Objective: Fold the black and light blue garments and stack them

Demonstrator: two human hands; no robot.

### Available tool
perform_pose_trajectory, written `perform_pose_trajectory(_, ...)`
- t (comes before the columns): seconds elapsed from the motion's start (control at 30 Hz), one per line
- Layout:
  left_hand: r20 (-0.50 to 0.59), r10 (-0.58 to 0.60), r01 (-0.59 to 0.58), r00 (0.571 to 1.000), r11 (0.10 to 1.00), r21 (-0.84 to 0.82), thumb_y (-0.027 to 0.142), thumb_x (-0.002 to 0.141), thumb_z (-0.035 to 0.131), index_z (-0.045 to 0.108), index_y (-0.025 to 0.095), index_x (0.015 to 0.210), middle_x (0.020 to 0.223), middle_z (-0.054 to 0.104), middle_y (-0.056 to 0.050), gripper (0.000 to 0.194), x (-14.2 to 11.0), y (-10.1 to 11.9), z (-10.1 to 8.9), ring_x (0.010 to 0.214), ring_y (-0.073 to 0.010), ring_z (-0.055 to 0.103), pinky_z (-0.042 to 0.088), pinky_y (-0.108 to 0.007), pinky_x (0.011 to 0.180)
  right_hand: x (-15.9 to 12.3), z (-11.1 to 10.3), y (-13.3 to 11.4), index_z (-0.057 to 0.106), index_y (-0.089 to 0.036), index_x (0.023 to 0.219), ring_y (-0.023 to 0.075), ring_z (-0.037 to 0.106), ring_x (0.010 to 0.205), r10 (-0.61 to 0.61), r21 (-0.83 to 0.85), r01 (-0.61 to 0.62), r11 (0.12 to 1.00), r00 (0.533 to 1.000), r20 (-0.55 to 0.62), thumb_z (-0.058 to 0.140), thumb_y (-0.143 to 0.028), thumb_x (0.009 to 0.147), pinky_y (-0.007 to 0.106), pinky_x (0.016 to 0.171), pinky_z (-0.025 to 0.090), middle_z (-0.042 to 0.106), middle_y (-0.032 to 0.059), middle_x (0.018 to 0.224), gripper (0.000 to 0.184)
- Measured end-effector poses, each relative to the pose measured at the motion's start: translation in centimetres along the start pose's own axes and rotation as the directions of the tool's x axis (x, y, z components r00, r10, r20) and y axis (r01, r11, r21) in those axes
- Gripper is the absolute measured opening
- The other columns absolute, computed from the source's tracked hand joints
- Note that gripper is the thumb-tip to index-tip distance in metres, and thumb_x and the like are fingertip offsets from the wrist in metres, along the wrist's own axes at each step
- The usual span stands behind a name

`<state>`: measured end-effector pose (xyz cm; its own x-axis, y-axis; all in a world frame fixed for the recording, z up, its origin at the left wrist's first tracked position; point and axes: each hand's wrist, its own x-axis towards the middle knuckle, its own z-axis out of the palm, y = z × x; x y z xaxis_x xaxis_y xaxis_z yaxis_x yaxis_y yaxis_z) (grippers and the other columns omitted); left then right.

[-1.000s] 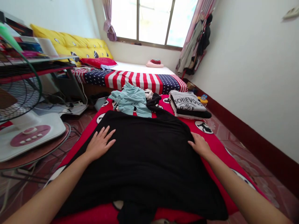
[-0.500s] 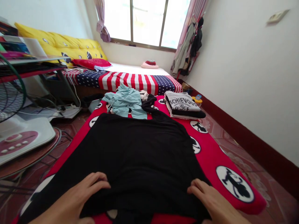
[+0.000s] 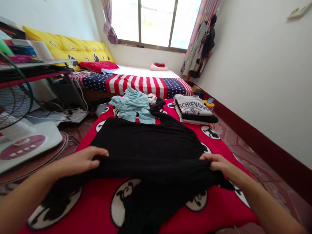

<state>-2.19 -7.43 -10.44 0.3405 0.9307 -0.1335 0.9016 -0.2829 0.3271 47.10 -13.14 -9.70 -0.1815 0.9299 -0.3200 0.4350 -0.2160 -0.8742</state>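
The left hand (image 3: 80,159) and right hand (image 3: 216,162) curl closed on opposite sides of a soft black cloth garment (image 3: 146,146). They keep its gathered edge level and evenly taut at 6 o'clock, above a red printed mattress (image 3: 95,204).

Left hand (image 3: 79,159), right hand (image 3: 218,163) slender, bare; forearms (image 3: 26,195) slim, sleeveless.
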Motion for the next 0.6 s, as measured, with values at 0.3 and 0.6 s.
perform_pose_trajectory(0.3,-0.447,-0.216,0.34,0.868,0.915,0.218,0.01,0.082,0.037,0.063,0.017,0.09,0.095,0.062,-0.014,0.027,9.2,2.2,6.4,0.093,-0.0301,0.057,0.045,-0.038,0.076,10.1,2.7,6.6,0.064,-0.018,0.096,0.0245,0.059,0.094,-0.551,-0.714,0.01,0.7,0.644,-0.531,0.044,-0.025,0.086,0.038,0.086,0.045,0.064,0.0091,0.1,0.024)
perform_pose_trajectory(0.6,-0.528,-0.153,0.289,0.836,0.939,0.186,0.01,0.081,0.043,0.062,0.021,0.086,0.092,0.062,-0.007,0.023,8.7,1.4,7.3,0.092,-0.0251,0.056,0.044,-0.035,0.078,1.6,11.9,0.4,0.05,-0.029,0.131,0.0191,0.063,0.088,-0.525,-0.517,0.553,0.654,0.823,0.217,0.07,-0.044,0.076,0.03,0.077,0.049,0.058,0.0062,0.122,0.06)
